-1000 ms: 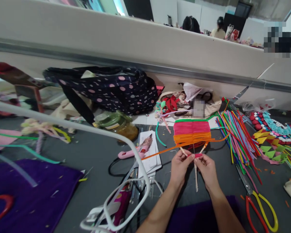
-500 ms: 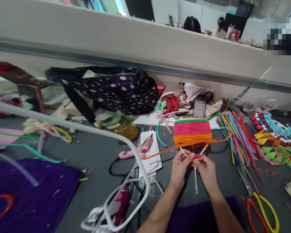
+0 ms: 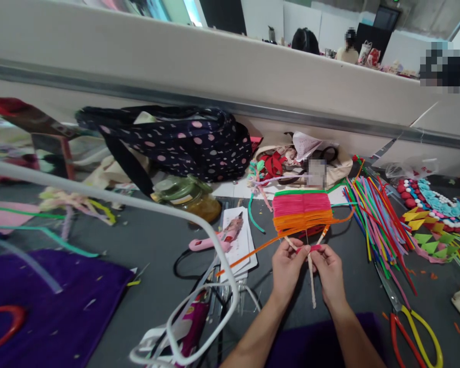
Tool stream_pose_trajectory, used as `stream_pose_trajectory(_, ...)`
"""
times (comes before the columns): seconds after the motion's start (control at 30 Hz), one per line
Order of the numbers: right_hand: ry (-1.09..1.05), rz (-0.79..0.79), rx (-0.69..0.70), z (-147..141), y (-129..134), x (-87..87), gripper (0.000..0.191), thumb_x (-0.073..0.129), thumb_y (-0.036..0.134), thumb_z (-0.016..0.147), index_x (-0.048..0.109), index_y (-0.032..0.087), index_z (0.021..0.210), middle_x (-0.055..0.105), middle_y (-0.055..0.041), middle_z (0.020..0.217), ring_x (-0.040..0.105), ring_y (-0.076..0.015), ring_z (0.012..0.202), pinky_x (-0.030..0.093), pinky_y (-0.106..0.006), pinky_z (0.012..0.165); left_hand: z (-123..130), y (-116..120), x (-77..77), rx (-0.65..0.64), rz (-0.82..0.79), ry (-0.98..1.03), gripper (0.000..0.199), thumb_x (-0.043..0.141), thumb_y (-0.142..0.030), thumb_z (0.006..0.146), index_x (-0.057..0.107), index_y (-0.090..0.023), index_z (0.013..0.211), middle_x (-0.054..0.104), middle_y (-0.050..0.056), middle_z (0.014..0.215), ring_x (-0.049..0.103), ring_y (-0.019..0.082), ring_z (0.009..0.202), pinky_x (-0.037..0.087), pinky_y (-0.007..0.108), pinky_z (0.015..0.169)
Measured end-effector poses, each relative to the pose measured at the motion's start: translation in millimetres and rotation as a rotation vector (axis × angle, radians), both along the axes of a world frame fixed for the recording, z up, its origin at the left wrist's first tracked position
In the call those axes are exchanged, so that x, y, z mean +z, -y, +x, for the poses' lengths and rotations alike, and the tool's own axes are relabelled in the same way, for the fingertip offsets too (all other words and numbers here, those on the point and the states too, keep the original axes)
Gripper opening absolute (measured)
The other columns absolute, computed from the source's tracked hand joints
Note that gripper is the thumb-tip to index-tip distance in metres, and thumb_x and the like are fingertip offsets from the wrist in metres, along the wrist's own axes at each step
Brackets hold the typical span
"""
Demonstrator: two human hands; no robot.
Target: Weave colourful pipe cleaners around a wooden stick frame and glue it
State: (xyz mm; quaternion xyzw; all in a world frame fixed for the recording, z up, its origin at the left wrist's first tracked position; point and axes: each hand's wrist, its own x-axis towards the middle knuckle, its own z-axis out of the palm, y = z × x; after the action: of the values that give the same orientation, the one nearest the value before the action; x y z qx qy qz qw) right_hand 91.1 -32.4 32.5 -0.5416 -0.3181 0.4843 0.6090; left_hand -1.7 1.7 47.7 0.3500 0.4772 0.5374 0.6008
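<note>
In front of me is a wound craft panel with bands of green, pink and orange strands, built on thin sticks. Below it, my left hand pinches the left end of a short pink strip. The right end is pinched by my right hand. The strip crosses the pale wrapped stick, which hangs down between both hands. Wrapped struts slope from the panel to my fingertips, which partly hide the joint. A loose orange strand trails left from the panel.
Colourful pipe cleaners lie to the right, above scissors with red and yellow handles. On the left are a pink glue gun, a white cable and a glass jar. A polka-dot bag rests against the partition.
My hands have drawn slightly apart along the pink strip, showing more of it. The panel has tilted a little, and the loose orange strand's left end sits lower.
</note>
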Motion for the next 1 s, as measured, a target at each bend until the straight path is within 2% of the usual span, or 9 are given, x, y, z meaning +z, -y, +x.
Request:
stream_pose_trajectory(0.2,-0.035,0.000,-0.095,3,0,-3.4,0.022,0.066,0.036,0.077,0.059,0.017,0.070,0.058,0.0024,0.061,0.053,-0.0097,0.053,0.041,-0.020,0.051,3,1,-3.9,-0.060,-0.004,0.026,0.026,0.078,-0.027,0.061,0.057,-0.017,0.074,0.058,-0.004,0.060,0.056,0.012,0.053,0.047,0.022,0.053)
stream_pose_trajectory(0.4,-0.009,0.028,-0.117,5,1,2.2,0.020,0.063,0.036,0.079,0.060,0.017,0.073,0.062,0.0010,0.063,0.057,-0.0117,0.055,0.046,-0.023,0.056,1,-1,-6.8,-0.125,-0.019,0.114,0.024,0.074,-0.030,0.067,0.061,-0.015,0.080,0.062,-0.002,0.063,0.059,0.011,0.054,0.049,0.023,0.056)
stream_pose_trajectory(0.53,-0.035,0.044,-0.125,6,0,6.3,0.019,0.064,0.034,0.078,0.060,0.017,0.072,0.060,0.0022,0.061,0.055,-0.0104,0.052,0.045,-0.021,0.053,1,-1,-6.6,-0.128,-0.052,0.142,0.028,0.072,-0.034,0.070,0.064,-0.013,0.087,0.065,0.000,0.066,0.061,0.012,0.056,0.050,0.023,0.058)
stream_pose_trajectory(0.7,-0.038,0.046,-0.109,6,-1,9.5,0.018,0.064,0.033,0.078,0.061,0.017,0.071,0.062,0.0017,0.062,0.055,-0.0099,0.053,0.044,-0.021,0.054,-1,-2,-5.2,-0.144,-0.109,0.228,0.031,0.067,-0.041,0.074,0.063,-0.013,0.085,0.064,0.001,0.066,0.061,0.013,0.053,0.051,0.025,0.054)
stream_pose_trajectory(0.9,-0.039,0.023,-0.124,8,0,2.8,0.020,0.064,0.035,0.078,0.059,0.017,0.071,0.062,0.0020,0.060,0.055,-0.0101,0.051,0.044,-0.020,0.052,0,-3,-3.6,-0.146,-0.086,0.170,0.033,0.078,-0.029,0.062,0.058,-0.015,0.085,0.061,-0.003,0.064,0.060,0.011,0.053,0.051,0.023,0.053)
stream_pose_trajectory(1.0,-0.037,0.020,-0.130,8,-1,2.0,0.021,0.065,0.035,0.078,0.059,0.017,0.071,0.061,0.0021,0.059,0.055,-0.0098,0.050,0.044,-0.020,0.051,1,-3,-3.7,-0.123,-0.063,0.158,0.032,0.078,-0.029,0.062,0.058,-0.015,0.083,0.060,-0.004,0.064,0.059,0.010,0.051,0.051,0.022,0.053)
